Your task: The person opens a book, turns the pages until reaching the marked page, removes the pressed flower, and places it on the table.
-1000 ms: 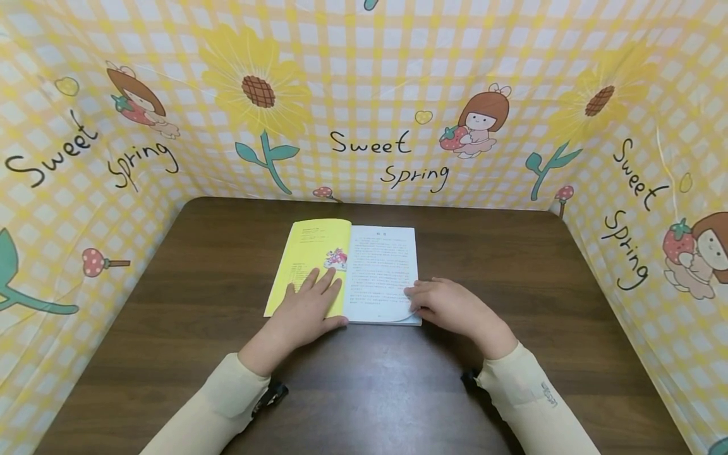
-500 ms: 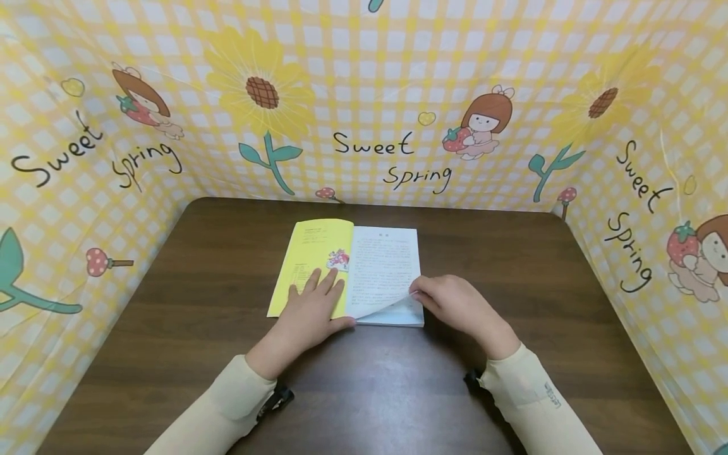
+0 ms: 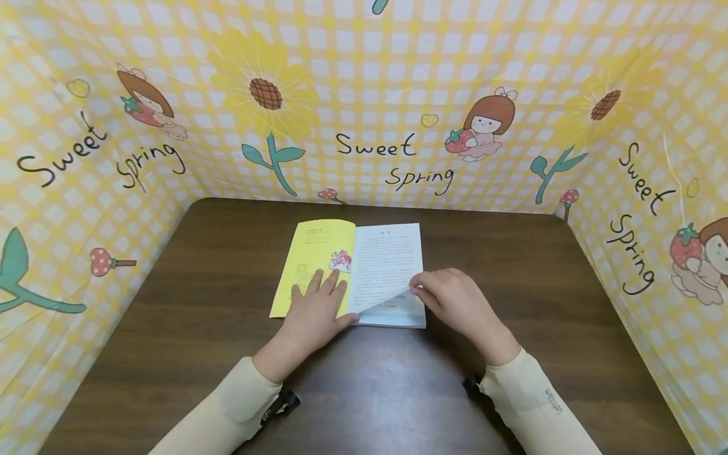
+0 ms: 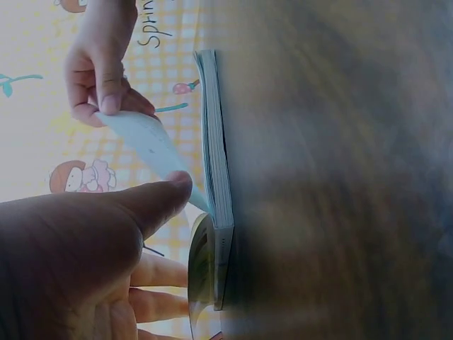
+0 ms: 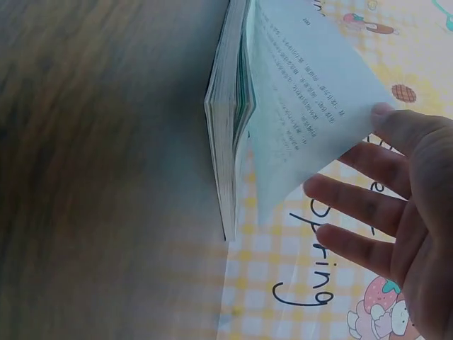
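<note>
An open book (image 3: 383,259) lies on the table, with a yellow left page (image 3: 309,246) and a white printed page on the right. My left hand (image 3: 315,309) rests on the yellow page with its fingers spread, the thumb by the lower end of the spine. My right hand (image 3: 455,303) pinches the lower outer corner of the white page (image 5: 318,92) between thumb and index finger. That corner is lifted off the page stack (image 4: 218,142), as both wrist views show. The other right fingers stay spread behind the sheet in the right wrist view.
The dark wooden table (image 3: 364,392) carries the book near its far half. Yellow-checked cloth (image 3: 364,76) with flowers and lettering stands round the back and both sides. A black strap (image 3: 281,404) sits at the left sleeve's cuff.
The right hand has pinched the page's lower corner and raised it, uncovering part of the sheet beneath. My left hand has stayed spread on the yellow page.
</note>
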### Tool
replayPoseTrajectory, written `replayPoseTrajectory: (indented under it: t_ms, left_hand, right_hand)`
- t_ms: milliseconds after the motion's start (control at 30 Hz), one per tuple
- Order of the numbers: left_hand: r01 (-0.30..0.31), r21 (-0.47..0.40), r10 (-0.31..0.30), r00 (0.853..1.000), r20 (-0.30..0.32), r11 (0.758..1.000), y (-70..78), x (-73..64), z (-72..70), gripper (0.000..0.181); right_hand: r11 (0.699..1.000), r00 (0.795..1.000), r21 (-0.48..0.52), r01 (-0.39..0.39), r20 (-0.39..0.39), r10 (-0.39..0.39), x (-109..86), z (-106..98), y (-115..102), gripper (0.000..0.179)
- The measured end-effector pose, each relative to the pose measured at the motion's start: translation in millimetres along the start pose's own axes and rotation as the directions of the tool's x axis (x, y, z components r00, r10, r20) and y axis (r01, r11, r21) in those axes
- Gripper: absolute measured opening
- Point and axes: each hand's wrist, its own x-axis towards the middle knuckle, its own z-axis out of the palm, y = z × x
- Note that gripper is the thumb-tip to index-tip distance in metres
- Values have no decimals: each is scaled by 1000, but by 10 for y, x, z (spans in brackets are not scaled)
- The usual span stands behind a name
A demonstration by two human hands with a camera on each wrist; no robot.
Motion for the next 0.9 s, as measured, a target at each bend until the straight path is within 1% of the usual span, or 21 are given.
replayPoseTrajectory:
  t_ms: [100, 167, 233, 300, 367, 433, 500, 600, 667, 767, 900]
  left_hand:
    - [4, -16, -5, 1000, -18, 1000, 1, 1, -5, 77]
    - [10, -39, -11, 999, -36, 999, -5, 3, 3, 81]
    - [4, -61, -9, 997, -72, 998, -15, 3, 15, 91]
    - [-8, -73, 0, 994, -114, 997, -29, 1, 27, 104]
    - [-33, -68, 22, 987, -157, 997, -44, 0, 33, 116]
    - [-65, -39, 56, 978, -201, 997, -60, -3, 27, 123]
    - [-90, 15, 91, 966, -243, 996, -74, 0, 6, 127]
    - [-116, 97, 140, 946, -292, 988, -93, 9, -39, 127]
    - [-129, 138, 165, 941, -297, 982, -104, 16, -66, 123]
    - [-162, 156, 200, 941, -274, 974, -125, 22, -76, 114]
    - [-196, 171, 232, 947, -223, 966, -165, 30, -49, 106]
  right_hand:
    - [999, 999, 8, -44, -19, 44, 4, -28, -2, 25]
    - [997, 997, 17, -76, -26, 77, -2, -45, 0, 30]
    - [994, 994, 26, -102, -31, 103, -9, -61, 6, 32]
    - [993, 993, 32, -113, -33, 114, -16, -63, 19, 31]
    - [993, 993, 33, -115, -31, 116, -19, -64, 33, 31]
    - [993, 993, 38, -116, -26, 117, -15, -66, 45, 31]
    - [992, 992, 39, -122, -18, 122, -5, -66, 59, 31]
    - [990, 991, 41, -136, 4, 136, 12, -63, 78, 32]
    - [988, 989, 43, -147, 22, 146, 18, -53, 86, 32]
    - [987, 987, 47, -155, 43, 153, 10, -33, 88, 31]
    - [987, 986, 38, -159, 55, 157, -11, -10, 92, 31]
